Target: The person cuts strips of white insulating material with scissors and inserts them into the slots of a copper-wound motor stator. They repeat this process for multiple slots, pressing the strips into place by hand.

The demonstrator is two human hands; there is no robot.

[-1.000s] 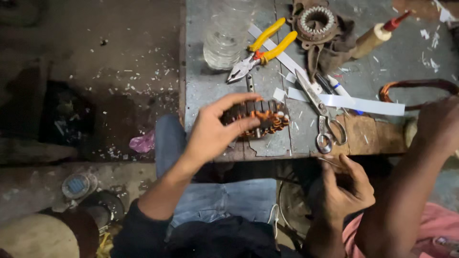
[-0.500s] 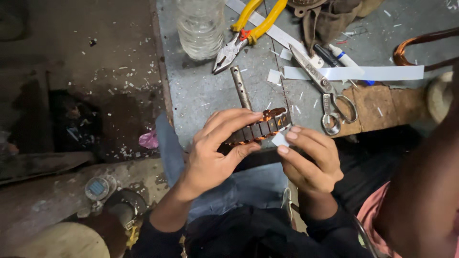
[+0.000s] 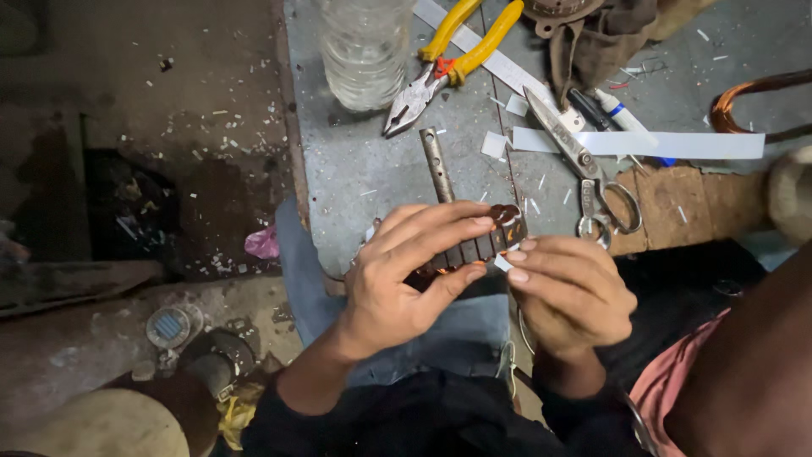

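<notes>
The left hand [image 3: 397, 288] wraps its fingers around a dark slotted metal motor core with copper windings [image 3: 474, 247], steadying it above the lap. The right hand [image 3: 568, 292], at three o'clock, pinches a small white paper slip [image 3: 504, 262] against it.

Dim scene; soft light from above brightens the grey bench [image 3: 364, 169]; floor at left sinks into shadow; slight blur throughout; edges darken.

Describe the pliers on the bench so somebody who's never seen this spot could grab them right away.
Start at the grey bench top above the person's hands and find the clear plastic bottle near its far edge. The pliers lie just right of it, jaws pointing toward the person. Their yellow handles set them apart from the all-metal scissors further right.
</notes>
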